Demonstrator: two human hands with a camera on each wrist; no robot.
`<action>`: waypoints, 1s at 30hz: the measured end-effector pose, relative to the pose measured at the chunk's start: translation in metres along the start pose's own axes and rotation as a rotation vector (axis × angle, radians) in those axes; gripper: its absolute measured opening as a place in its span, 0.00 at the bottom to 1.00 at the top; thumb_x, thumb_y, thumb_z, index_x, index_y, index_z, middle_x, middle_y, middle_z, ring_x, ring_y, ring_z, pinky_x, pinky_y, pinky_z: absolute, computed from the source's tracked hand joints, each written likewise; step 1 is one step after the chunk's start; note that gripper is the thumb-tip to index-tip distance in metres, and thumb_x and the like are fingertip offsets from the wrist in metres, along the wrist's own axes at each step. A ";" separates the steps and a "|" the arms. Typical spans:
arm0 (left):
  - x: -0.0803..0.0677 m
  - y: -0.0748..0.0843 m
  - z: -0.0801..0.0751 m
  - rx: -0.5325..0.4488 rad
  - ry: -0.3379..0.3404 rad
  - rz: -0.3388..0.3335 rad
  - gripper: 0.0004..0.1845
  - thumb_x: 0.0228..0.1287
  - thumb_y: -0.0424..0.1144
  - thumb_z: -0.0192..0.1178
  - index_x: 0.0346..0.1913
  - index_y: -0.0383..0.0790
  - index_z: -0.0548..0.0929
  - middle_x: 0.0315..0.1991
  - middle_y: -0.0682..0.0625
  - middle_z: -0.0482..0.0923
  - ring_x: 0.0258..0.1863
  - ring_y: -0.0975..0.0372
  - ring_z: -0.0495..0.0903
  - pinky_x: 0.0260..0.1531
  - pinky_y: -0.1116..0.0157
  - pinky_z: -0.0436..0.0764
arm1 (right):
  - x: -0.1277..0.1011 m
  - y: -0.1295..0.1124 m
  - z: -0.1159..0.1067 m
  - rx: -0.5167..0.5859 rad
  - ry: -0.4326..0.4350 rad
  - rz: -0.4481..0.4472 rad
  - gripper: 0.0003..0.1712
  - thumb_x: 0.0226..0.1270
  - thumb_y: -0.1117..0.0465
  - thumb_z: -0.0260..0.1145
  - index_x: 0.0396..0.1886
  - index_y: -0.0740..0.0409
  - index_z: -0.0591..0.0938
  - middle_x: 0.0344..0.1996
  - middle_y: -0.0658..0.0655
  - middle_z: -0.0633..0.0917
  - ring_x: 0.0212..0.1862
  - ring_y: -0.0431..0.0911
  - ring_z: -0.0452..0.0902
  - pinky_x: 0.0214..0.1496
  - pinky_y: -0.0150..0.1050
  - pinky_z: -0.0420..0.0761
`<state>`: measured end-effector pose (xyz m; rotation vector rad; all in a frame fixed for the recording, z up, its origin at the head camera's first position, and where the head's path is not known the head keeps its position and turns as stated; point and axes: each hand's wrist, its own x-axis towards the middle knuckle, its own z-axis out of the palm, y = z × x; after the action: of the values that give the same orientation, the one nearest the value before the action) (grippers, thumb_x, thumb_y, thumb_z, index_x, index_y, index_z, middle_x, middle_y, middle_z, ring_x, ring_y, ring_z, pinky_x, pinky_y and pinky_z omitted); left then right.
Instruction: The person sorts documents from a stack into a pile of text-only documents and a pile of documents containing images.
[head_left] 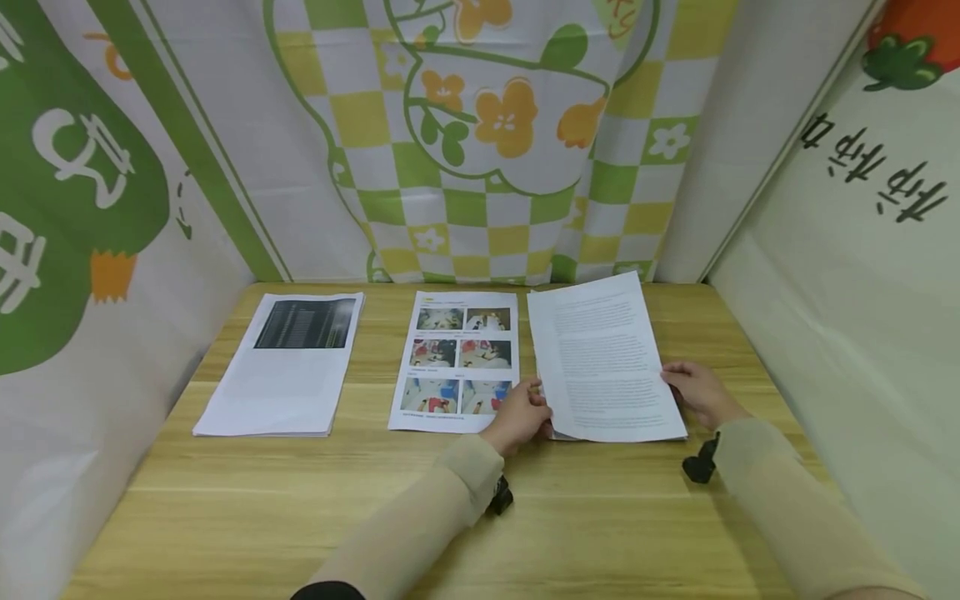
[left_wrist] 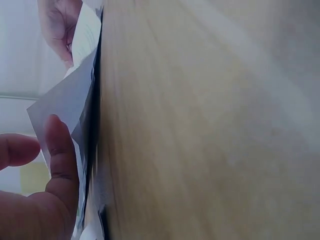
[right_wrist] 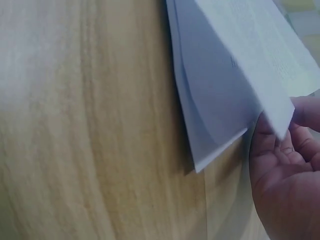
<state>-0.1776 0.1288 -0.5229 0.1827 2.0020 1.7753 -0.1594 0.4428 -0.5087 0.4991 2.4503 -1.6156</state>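
Note:
A printed text sheet (head_left: 600, 358) lies slightly turned over a stack of paper (right_wrist: 187, 107) at the right of the table. My right hand (head_left: 701, 393) pinches its right edge; in the right wrist view the thumb is on the printed side, the fingers (right_wrist: 265, 142) behind, and that edge is lifted off the stack. At the sheet's lower left, my left hand (head_left: 519, 417) pinches the edge between thumb and forefinger. The left wrist view shows the thumb (left_wrist: 61, 150) against the raised sheet (left_wrist: 65, 100).
Just left of the left hand lies a page of colour photos (head_left: 459, 333). Farther left is a paper stack (head_left: 270, 392) with a dark printed block on top. Printed curtains (head_left: 495, 200) hang behind and beside the wooden table (head_left: 262, 517).

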 end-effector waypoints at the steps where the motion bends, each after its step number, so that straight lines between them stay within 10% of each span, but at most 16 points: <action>1: 0.000 0.001 0.000 0.013 0.003 0.005 0.33 0.65 0.21 0.58 0.73 0.25 0.65 0.39 0.46 0.76 0.23 0.63 0.75 0.23 0.68 0.81 | 0.001 0.000 0.001 0.002 0.003 0.004 0.24 0.83 0.65 0.50 0.65 0.83 0.65 0.54 0.70 0.76 0.41 0.38 0.74 0.40 0.31 0.80; 30: 0.009 -0.002 -0.004 0.008 -0.053 -0.069 0.32 0.69 0.24 0.55 0.75 0.23 0.62 0.40 0.45 0.72 0.30 0.60 0.78 0.32 0.66 0.85 | 0.002 -0.012 0.015 -0.297 0.154 0.052 0.21 0.75 0.64 0.52 0.57 0.78 0.74 0.52 0.74 0.77 0.53 0.63 0.72 0.52 0.51 0.75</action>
<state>-0.1866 0.1279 -0.5268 0.1601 1.9543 1.7030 -0.1665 0.4249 -0.5053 0.6529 2.7002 -1.2038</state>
